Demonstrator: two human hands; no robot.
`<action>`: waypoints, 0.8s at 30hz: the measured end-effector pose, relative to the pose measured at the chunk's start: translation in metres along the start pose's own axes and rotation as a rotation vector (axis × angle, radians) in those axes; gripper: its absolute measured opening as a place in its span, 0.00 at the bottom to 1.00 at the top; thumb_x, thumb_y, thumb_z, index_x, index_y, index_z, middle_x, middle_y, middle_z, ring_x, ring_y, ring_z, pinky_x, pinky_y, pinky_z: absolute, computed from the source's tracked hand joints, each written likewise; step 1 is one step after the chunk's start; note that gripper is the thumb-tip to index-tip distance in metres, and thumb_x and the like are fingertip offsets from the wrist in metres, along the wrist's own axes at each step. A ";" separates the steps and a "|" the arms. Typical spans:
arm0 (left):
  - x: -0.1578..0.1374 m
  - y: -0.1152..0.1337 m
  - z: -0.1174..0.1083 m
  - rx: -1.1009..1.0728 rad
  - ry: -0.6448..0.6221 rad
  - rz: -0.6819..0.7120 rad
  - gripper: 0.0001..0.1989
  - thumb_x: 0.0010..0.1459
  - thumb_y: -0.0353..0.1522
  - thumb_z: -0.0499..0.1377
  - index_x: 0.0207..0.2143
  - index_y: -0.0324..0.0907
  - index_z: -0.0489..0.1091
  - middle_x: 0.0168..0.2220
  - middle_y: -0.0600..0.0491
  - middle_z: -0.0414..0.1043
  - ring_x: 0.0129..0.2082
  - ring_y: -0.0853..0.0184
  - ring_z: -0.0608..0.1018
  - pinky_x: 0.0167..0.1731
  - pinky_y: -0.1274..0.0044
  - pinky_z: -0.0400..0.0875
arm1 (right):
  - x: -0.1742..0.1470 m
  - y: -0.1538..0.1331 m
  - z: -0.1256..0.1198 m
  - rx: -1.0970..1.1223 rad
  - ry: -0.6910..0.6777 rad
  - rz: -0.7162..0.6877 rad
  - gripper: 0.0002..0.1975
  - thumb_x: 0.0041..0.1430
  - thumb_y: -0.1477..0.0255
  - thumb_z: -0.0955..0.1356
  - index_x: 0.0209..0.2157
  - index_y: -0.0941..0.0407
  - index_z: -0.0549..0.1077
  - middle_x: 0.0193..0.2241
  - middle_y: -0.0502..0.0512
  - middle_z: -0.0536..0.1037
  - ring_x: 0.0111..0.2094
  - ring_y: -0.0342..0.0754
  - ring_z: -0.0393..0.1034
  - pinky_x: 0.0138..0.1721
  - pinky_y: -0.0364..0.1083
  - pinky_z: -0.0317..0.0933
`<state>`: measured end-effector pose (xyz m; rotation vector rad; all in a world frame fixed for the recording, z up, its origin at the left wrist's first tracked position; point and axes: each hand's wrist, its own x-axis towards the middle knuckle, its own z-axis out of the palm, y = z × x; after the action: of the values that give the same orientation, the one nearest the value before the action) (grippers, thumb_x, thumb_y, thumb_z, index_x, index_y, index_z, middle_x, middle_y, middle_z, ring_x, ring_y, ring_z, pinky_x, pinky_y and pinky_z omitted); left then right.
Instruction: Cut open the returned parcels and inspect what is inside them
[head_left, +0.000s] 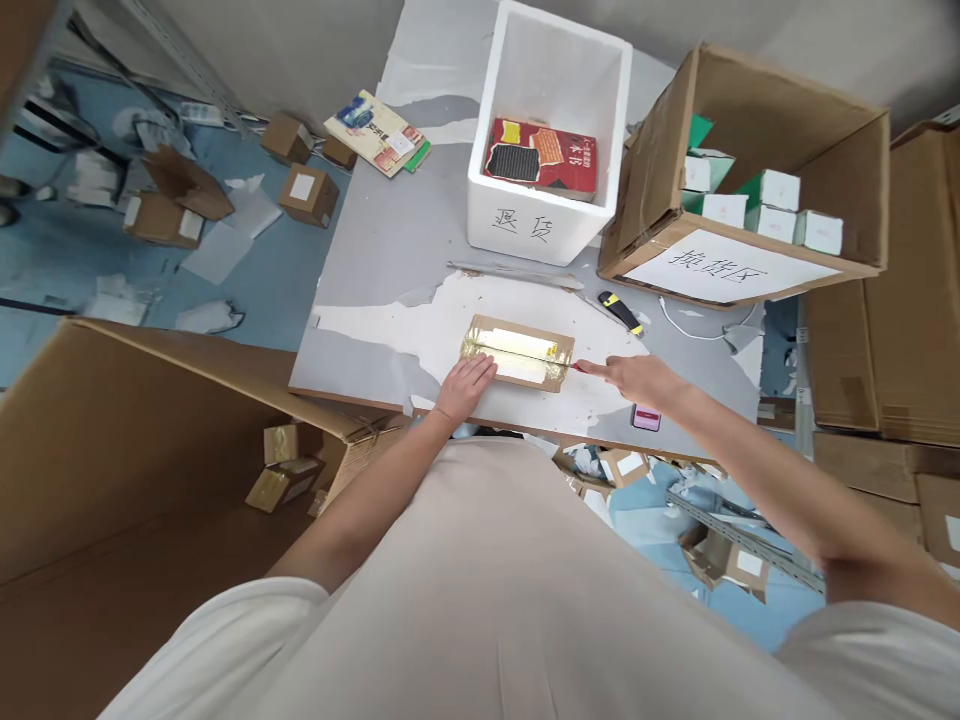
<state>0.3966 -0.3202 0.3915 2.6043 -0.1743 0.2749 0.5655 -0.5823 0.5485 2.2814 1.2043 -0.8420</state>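
Note:
A small taped cardboard box [517, 382] with a white label lies flat on the table in front of me. My left hand [468, 385] rests on its near left side, fingers stretched out over the edge. At the box's right end, my right hand [626, 376] is closed around a small red-handled knife [576, 367], its index finger extended along it. The knife's tip meets the box, and a thin dark line runs lengthwise across the label. Most of the handle is hidden in the hand. Behind the right hand lies a black and yellow utility knife [621, 312].
A white foam box [510, 222] holding a red book [544, 160] stands at the back, beside a large carton [780, 95] with several white-ended boxes. Books [379, 132] lie back left. A phone [646, 418] sits at the front edge. A big open carton [150, 440] stands at left.

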 end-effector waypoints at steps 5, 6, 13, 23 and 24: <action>0.002 0.003 -0.002 0.029 0.009 -0.030 0.21 0.64 0.25 0.43 0.51 0.42 0.71 0.54 0.44 0.72 0.59 0.60 0.70 0.55 0.62 0.65 | -0.038 0.023 0.034 0.099 0.076 0.091 0.40 0.55 0.84 0.60 0.65 0.38 0.53 0.38 0.59 0.75 0.30 0.48 0.71 0.29 0.43 0.57; 0.003 0.004 -0.004 0.044 0.008 -0.030 0.21 0.64 0.25 0.43 0.51 0.42 0.71 0.53 0.45 0.73 0.59 0.60 0.70 0.55 0.63 0.65 | -0.045 0.026 0.042 0.144 0.115 0.110 0.39 0.55 0.83 0.60 0.64 0.38 0.54 0.37 0.59 0.75 0.30 0.48 0.71 0.29 0.43 0.57; 0.025 0.021 -0.039 0.147 -0.111 0.007 0.17 0.58 0.36 0.57 0.50 0.43 0.70 0.52 0.42 0.72 0.55 0.53 0.72 0.55 0.60 0.61 | -0.057 -0.003 0.110 1.269 0.374 0.347 0.30 0.63 0.65 0.60 0.66 0.47 0.52 0.37 0.55 0.76 0.23 0.42 0.65 0.23 0.42 0.63; 0.086 0.000 -0.047 0.218 -0.350 -0.010 0.66 0.27 0.59 0.67 0.65 0.37 0.50 0.65 0.30 0.48 0.65 0.36 0.49 0.59 0.47 0.47 | -0.010 -0.068 0.128 1.888 0.471 0.339 0.37 0.57 0.58 0.65 0.66 0.48 0.52 0.32 0.50 0.71 0.21 0.38 0.62 0.19 0.40 0.63; 0.085 -0.002 -0.045 0.204 -0.334 -0.008 0.65 0.27 0.59 0.67 0.64 0.37 0.51 0.64 0.31 0.51 0.65 0.36 0.50 0.59 0.49 0.49 | -0.012 -0.068 0.129 1.895 0.465 0.325 0.37 0.57 0.58 0.65 0.66 0.48 0.52 0.31 0.49 0.71 0.21 0.38 0.62 0.19 0.40 0.63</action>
<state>0.4723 -0.3019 0.4483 2.8372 -0.2635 -0.1566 0.4629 -0.6316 0.4571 4.0062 -0.4094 -1.7486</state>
